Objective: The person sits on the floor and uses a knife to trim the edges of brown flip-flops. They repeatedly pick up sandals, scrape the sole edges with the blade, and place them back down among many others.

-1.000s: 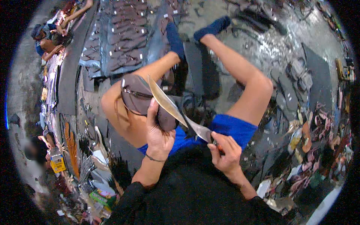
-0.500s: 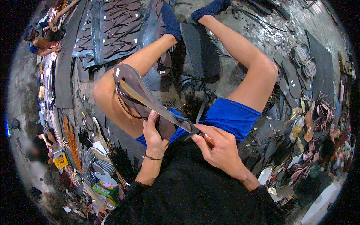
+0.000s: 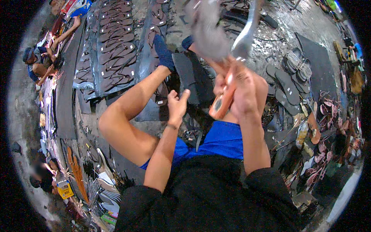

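Note:
My right hand (image 3: 244,91) is wrapped round the orange handle of a knife (image 3: 223,101), raised in front of my right knee. Its shiny blade points up and away, smeared by motion. Beside the blade, a dark flip-flop (image 3: 208,33) shows as a blur at the top. Its lower end meets the fingers of my right hand, but whether they grip it I cannot tell. My left hand (image 3: 177,106) hovers over the gap between my legs, thumb stretched out, fingers loosely bent, holding nothing.
Rows of brown flip-flops (image 3: 116,42) lie on sheeting at the far left. Dark soles (image 3: 286,83) and strappy sandals (image 3: 297,63) lie at the right, above scattered scraps (image 3: 328,139). Another person (image 3: 38,62) sits at the far left. A yellow box (image 3: 64,189) stands near left.
My left hand has let go of the flip-flop and moved away from my body. My right hand has risen forward with the knife; the flip-flop has swung up and right.

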Demonstrator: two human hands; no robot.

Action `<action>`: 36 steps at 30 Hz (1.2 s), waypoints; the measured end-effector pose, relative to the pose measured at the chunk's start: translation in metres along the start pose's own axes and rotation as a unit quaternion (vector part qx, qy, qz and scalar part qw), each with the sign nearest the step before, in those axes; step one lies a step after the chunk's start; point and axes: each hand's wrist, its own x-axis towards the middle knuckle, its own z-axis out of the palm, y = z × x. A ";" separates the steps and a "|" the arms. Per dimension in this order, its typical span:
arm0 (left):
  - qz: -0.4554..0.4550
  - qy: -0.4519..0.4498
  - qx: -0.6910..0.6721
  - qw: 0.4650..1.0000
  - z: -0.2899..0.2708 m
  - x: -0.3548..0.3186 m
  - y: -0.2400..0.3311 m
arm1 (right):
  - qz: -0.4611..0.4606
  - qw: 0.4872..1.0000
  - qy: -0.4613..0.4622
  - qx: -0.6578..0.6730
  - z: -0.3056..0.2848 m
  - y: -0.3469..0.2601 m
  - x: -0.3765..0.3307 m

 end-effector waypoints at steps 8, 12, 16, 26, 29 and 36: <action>0.215 0.054 0.157 0.962 0.044 -0.041 0.054 | -0.115 0.922 0.103 -0.354 -0.080 0.093 0.010; 0.414 -0.045 0.324 0.849 -0.005 -0.128 0.102 | -0.064 0.938 0.093 -0.327 -0.052 0.089 0.006; 0.328 0.032 0.133 0.935 -0.049 -0.141 0.127 | -0.048 0.965 0.011 -0.257 -0.080 0.082 -0.007; -0.003 -0.051 -0.200 0.978 -0.052 -0.139 0.094 | -0.005 0.939 -0.120 -0.322 -0.059 0.082 -0.071; 0.069 -0.004 -0.045 0.997 -0.046 -0.151 0.075 | -0.163 0.846 -0.104 -0.496 -0.037 0.088 -0.100; -0.207 -0.176 -0.535 0.800 -0.052 -0.222 0.046 | 0.067 0.978 -0.063 -0.189 -0.086 0.090 -0.092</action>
